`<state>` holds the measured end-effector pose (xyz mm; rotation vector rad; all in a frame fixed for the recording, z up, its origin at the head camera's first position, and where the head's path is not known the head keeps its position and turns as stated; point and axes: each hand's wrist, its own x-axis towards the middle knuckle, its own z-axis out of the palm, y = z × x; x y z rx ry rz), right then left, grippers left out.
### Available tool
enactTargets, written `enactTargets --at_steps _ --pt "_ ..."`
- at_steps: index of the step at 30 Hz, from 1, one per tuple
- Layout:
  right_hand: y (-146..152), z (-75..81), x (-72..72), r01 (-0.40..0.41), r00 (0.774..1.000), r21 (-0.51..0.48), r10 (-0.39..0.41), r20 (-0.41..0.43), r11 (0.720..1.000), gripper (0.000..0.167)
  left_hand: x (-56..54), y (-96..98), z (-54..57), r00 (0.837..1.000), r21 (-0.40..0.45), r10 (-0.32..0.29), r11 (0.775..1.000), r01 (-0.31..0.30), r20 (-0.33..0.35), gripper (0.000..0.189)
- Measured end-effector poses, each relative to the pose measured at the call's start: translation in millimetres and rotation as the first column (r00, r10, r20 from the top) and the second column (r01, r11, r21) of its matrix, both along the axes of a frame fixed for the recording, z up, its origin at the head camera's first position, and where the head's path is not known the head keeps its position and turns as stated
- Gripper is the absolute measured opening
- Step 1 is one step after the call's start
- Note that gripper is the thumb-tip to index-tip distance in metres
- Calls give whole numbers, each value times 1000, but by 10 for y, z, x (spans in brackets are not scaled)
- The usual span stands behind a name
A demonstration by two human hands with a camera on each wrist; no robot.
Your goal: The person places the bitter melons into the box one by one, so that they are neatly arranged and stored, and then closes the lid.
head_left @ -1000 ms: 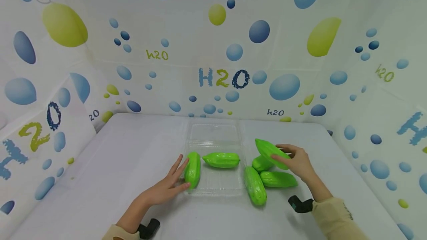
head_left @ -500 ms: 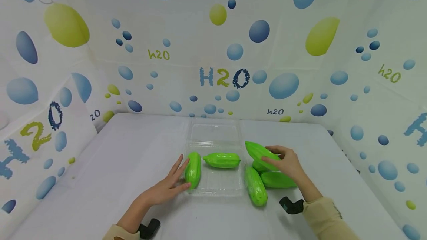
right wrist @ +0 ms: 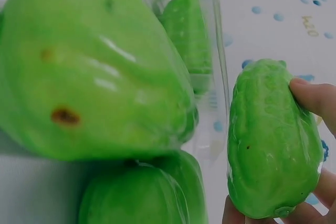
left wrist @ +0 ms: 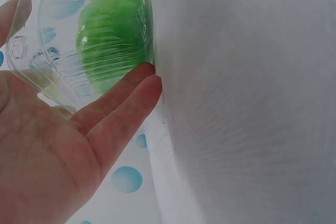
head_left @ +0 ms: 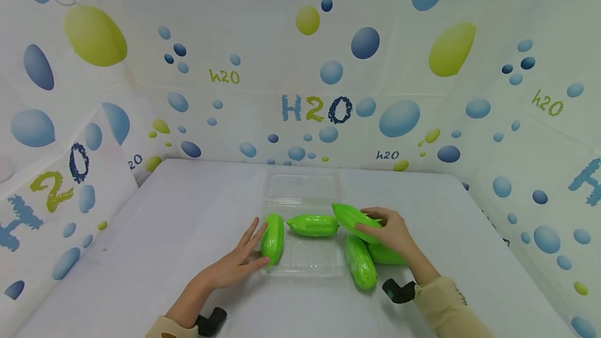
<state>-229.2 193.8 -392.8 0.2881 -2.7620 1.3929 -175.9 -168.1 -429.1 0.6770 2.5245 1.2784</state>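
Note:
In the head view my right hand (head_left: 387, 228) grips a bright green, ridged gourd (head_left: 348, 217) with a pointed end, held tilted above the right edge of a clear plastic box (head_left: 310, 267). The right wrist view shows thumb and fingers round that gourd (right wrist: 270, 150). Inside the box, one gourd (head_left: 273, 239) stands lengthwise at the left wall; another (head_left: 312, 225) lies crosswise at the back. My left hand (head_left: 237, 265), fingers straight and spread, rests at the box's left side. Its fingertips touch the outer wall in the left wrist view, low beside the table.
More gourds lie right of the box: one (head_left: 360, 266) along its right edge and one (head_left: 386, 254) partly behind my right hand. The box's clear lid (head_left: 302, 186) is folded back on the white table (head_left: 197, 197). A patterned cloth (head_left: 263, 30) surrounds the table.
My right hand has carried the gourd leftward and slightly lower, from above the pile to the box's right edge. It now covers the rear gourd of the pile. The left hand stays put.

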Motion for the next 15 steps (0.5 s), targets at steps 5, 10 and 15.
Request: enactTargets --at_steps 5,10,15 --pt "-58 -18 -1 -10 1000 -8 10 -2 1000 46 -5 0 -13 1000 -3 -1 1000 1 1 75" --pt "-114 -18 -8 -31 999 -27 31 -10 999 45 -6 -8 -11 1000 0 2 1000 -2 0 76" --pt "-183 -28 -23 -66 997 -45 65 -29 997 44 -9 -20 -21 1000 -4 4 1000 -4 4 76"
